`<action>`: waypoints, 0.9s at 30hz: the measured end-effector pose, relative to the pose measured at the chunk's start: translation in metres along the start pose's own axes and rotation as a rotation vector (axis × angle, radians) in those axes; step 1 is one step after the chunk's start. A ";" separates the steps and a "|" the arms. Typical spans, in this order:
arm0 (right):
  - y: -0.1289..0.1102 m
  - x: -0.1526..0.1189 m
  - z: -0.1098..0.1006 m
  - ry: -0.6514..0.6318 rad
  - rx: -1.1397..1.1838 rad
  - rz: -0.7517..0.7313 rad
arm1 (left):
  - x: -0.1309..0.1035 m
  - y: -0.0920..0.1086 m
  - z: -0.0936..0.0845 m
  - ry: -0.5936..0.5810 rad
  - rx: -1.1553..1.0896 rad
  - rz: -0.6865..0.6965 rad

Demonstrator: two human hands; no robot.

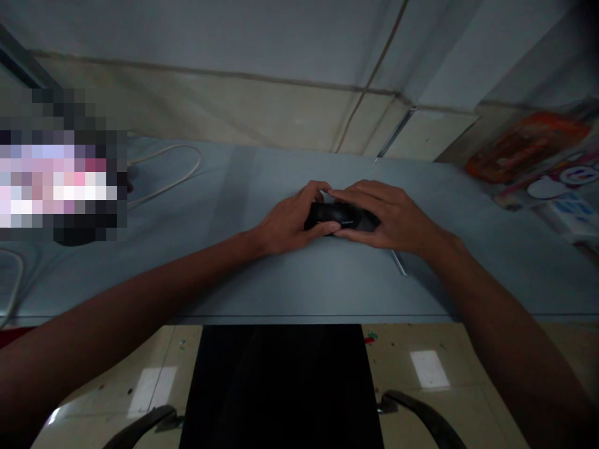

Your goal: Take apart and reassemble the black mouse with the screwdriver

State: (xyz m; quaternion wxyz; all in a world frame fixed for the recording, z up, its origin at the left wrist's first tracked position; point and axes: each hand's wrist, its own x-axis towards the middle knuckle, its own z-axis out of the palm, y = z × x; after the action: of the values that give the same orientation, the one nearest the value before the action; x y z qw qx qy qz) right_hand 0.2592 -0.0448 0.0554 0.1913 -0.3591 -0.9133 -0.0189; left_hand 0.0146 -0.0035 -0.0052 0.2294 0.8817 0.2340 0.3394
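A black, rounded computer mouse (344, 214) is held over the middle of the desk, between both my hands. My left hand (294, 219) grips its left end, with the thumb along the near side and the fingers curled at the far side. From the right, my right hand (390, 212) closes around the other end, its fingertips meeting those of the left near the top. The hands cover parts of the mouse. Just below my right hand, a thin shiny metal rod (399, 263) lies on the desk, its far end hidden.
The grey desk (262, 280) runs along a tiled wall (234, 106). A white cable (199, 162) loops at the left, beside a blurred-out patch. Plastic-wrapped orange packaging (528, 146) stands at the right. Below are chair armrests (421, 418) and a tiled floor (421, 349).
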 end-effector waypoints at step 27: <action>0.006 -0.001 -0.005 -0.186 0.071 0.085 | -0.001 0.006 0.001 -0.107 0.246 0.021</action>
State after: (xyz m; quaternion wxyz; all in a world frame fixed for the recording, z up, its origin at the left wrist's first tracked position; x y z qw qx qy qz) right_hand 0.2656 -0.0415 0.0592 0.1190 -0.3906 -0.9112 0.0548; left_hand 0.0158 -0.0088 -0.0031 0.1281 0.9225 0.2518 0.2630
